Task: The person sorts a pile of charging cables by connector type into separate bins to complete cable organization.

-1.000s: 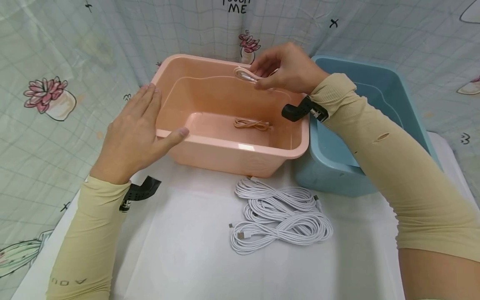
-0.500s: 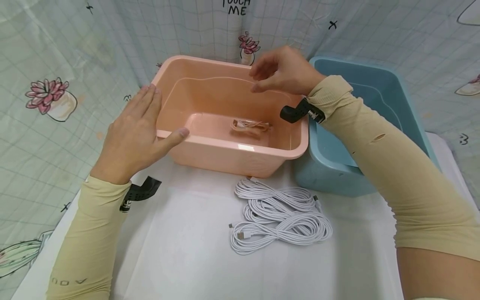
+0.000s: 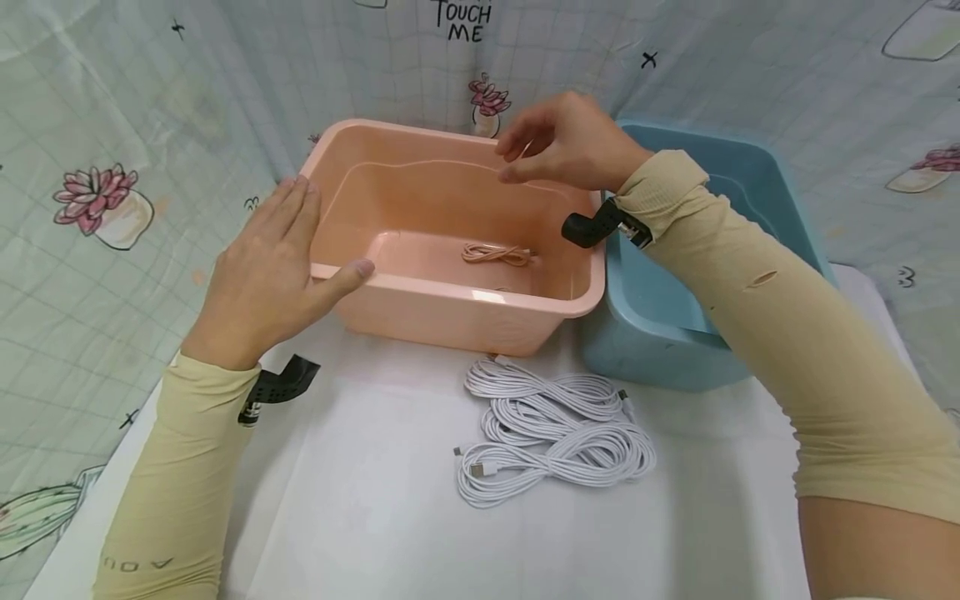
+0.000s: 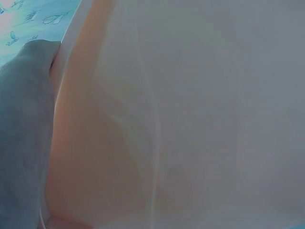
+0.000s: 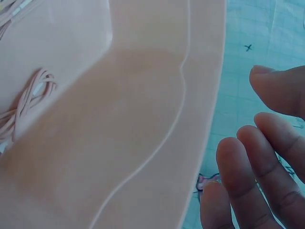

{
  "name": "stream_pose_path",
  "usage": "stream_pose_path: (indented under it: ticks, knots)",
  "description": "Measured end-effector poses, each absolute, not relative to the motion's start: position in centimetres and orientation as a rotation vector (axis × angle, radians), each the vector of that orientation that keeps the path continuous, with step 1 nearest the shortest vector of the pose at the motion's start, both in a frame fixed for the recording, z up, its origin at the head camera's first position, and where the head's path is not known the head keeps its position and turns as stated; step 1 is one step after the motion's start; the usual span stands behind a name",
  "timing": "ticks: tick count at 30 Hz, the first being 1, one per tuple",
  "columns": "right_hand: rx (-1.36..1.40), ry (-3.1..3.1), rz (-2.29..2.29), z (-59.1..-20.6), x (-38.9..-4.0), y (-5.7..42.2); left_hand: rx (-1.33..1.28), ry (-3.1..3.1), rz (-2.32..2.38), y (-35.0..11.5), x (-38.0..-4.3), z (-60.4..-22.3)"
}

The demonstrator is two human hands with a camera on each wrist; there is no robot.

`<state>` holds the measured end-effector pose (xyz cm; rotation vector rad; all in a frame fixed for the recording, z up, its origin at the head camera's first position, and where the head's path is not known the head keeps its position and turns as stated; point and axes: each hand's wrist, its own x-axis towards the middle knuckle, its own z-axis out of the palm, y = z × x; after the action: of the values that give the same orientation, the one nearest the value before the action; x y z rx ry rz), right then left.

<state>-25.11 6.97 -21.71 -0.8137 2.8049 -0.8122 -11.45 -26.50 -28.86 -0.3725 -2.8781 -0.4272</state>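
Note:
My left hand (image 3: pixel 262 271) rests on the left end of the peach plastic bin (image 3: pixel 450 302), fingers straight along the side rim and thumb over the front rim. My right hand (image 3: pixel 570 146) hovers at the bin's back right rim, fingers loosely bent, holding nothing. In the right wrist view its fingertips (image 5: pixel 231 157) stand apart from the thumb. A coiled peach cable (image 3: pixel 497 253) lies on the bin's floor. The right wrist view shows a coil (image 5: pixel 31 105) near the bin wall and part of another cable (image 5: pixel 14 12) at the top left corner.
A blue bin (image 3: pixel 667 358) stands directly right of the peach one, partly under the right forearm. Several bundled white cables (image 3: pixel 558 429) lie on the white-covered table (image 3: pixel 360 500) in front. A printed cloth (image 3: pixel 375 67) hangs behind and at the left.
My right hand has let go of a coiled peach cable, which has dropped into the peach bin. The left hand keeps its place; the head view has shifted slightly.

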Motion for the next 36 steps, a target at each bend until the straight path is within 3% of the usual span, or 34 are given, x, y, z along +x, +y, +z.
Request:
stream_pose_path:
  ticks: [21, 31, 36]
  knots:
    - [-0.886, 2.738, -1.038, -21.0, -18.4, 7.8, -0.400, -2.857, -0.447, -29.1, -12.6, -29.6]
    - [-1.054, 2.730, -1.124, -21.0, -15.2, 10.7, -0.482, -2.891, -0.461, -28.9, -12.8, -28.9]
    - [-1.014, 2.767, -1.203, -20.6, -14.7, 12.5, -0.481, -2.918, -0.469, -28.8, -12.8, -28.7]
